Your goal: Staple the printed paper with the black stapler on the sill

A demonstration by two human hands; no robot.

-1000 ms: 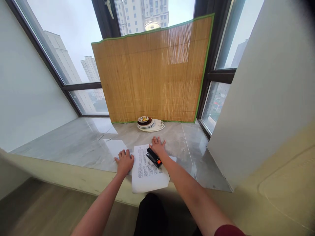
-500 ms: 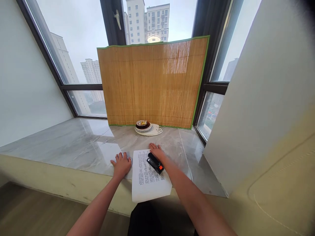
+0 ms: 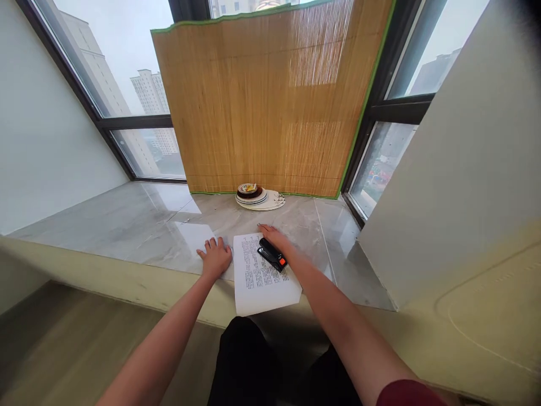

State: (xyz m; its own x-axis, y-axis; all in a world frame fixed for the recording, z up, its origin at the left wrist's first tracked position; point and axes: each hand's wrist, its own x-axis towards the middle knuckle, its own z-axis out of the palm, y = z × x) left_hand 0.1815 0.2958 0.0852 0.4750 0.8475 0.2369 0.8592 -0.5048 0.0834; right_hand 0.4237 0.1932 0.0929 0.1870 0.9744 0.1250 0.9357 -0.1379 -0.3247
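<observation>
A printed sheet of paper (image 3: 260, 279) lies on the grey marble sill (image 3: 127, 225), its near end hanging over the front edge. A black stapler (image 3: 273, 255) with an orange tip rests on the paper's right side. My left hand (image 3: 216, 258) lies flat on the sill at the paper's left edge, fingers spread. My right hand (image 3: 275, 238) rests flat at the paper's far right corner, just behind the stapler, fingers stretched out. Neither hand holds anything.
A small stack of plates (image 3: 257, 198) stands at the back against a bamboo mat (image 3: 270, 101) leaning on the window. A white wall (image 3: 456, 169) closes the right side. Another white sheet (image 3: 196, 235) lies left of my left hand.
The view has shifted, tilting down and nearer. Both hands stay flat by the paper; my right hand's fingers have drawn closer together beside the stapler.
</observation>
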